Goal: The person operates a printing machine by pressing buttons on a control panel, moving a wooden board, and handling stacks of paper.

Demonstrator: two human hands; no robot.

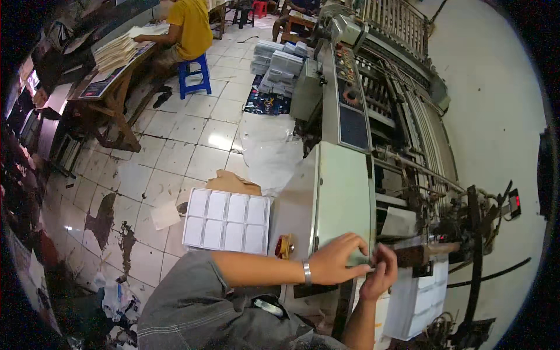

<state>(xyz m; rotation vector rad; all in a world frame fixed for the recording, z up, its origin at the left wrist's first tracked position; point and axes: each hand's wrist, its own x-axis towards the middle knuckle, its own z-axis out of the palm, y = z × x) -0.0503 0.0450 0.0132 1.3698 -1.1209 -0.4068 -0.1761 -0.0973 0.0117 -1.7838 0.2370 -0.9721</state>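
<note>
My left hand (340, 260), with a metal band on its wrist, reaches across over the front end of a pale green machine cover (345, 198). Its thumb and forefinger stand apart, and I see nothing between them. Close beside it, my right hand (381, 275) is raised with bent fingers drawn together. Slight blur hides what they hold, if anything. Below and to the right of that hand is a stack of white printed sheets (411, 306) at the end of the machine.
A stack of white sheets with a rounded-panel pattern (227, 220) stands left of the machine. Bundled stacks (280, 67) lie farther along the floor. A person in yellow (195, 23) sits on a blue stool (194, 76) at a wooden table (116, 111). Metal bars and rods (420, 163) line the machine.
</note>
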